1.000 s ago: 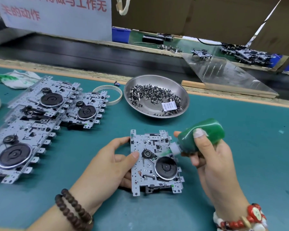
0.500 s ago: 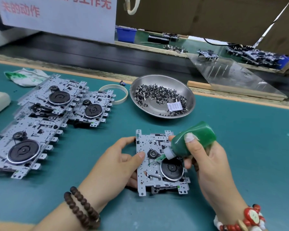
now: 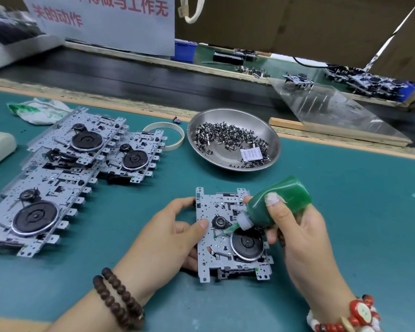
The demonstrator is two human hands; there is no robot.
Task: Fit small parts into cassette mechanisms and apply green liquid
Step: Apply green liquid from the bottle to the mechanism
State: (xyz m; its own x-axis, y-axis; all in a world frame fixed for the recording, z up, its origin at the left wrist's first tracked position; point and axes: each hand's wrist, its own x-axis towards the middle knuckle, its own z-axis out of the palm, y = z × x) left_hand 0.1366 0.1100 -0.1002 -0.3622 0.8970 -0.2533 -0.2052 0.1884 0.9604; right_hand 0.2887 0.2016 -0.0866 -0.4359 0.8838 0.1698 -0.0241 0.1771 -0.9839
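- Our right hand (image 3: 297, 238) grips the green bottle (image 3: 277, 203); its nozzle has dropped onto the cassette mechanism (image 3: 230, 233), dispensing now.
- Our left hand (image 3: 173, 238) holds the plate's edge.

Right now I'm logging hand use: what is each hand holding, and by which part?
The right hand grips the green bottle around its body. The left hand holds the cassette mechanism by its left edge.
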